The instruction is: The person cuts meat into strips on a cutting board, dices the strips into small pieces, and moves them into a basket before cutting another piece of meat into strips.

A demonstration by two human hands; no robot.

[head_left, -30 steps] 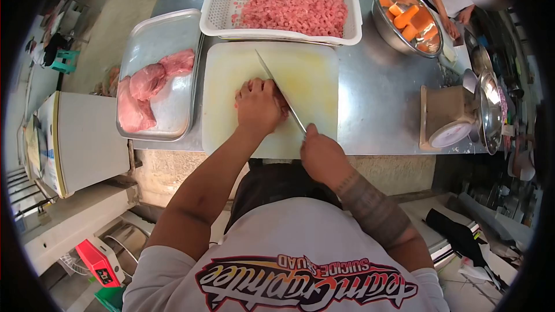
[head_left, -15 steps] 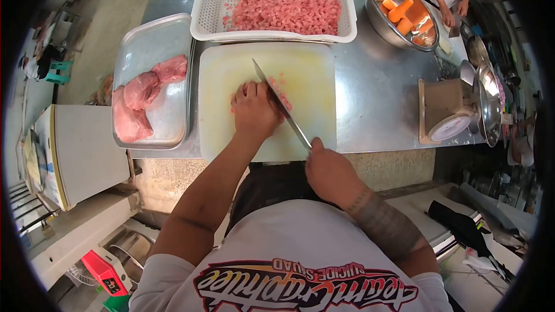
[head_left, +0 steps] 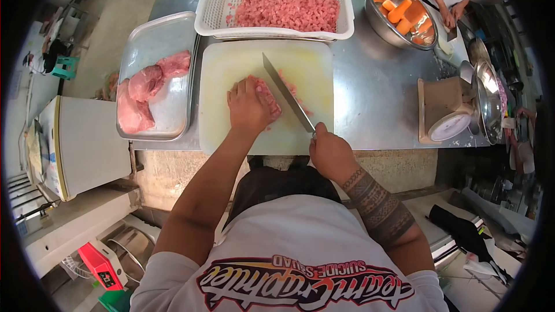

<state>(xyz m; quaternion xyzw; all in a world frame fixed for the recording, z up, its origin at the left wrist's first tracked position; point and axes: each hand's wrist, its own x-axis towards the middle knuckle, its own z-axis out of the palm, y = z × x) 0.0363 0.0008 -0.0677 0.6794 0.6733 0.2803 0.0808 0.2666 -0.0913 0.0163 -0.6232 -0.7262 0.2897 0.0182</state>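
My left hand (head_left: pixel 247 107) is closed over a pink piece of raw meat (head_left: pixel 269 100) on the white cutting board (head_left: pixel 222 60), and part of the meat is hidden beneath it. My right hand (head_left: pixel 332 153) grips the handle of a long knife (head_left: pixel 289 96). The blade slants up and left across the board, a small gap to the right of the meat. Small cut meat bits (head_left: pixel 291 86) lie along the far side of the blade.
Diced meat (head_left: pixel 289 0) fills a white perforated basket (head_left: pixel 211 23) behind the board. Left stands a metal tray (head_left: pixel 179 115) with large meat pieces (head_left: pixel 144 84). To the right are a steel bowl (head_left: pixel 384 29) of carrots (head_left: pixel 400 10), a weighing scale (head_left: pixel 442 107) and another person's hands (head_left: pixel 448 16).
The knife has shifted right, away from my left hand, opening a gap beside the meat. My left hand has rolled left, and more of the meat's cut face shows.
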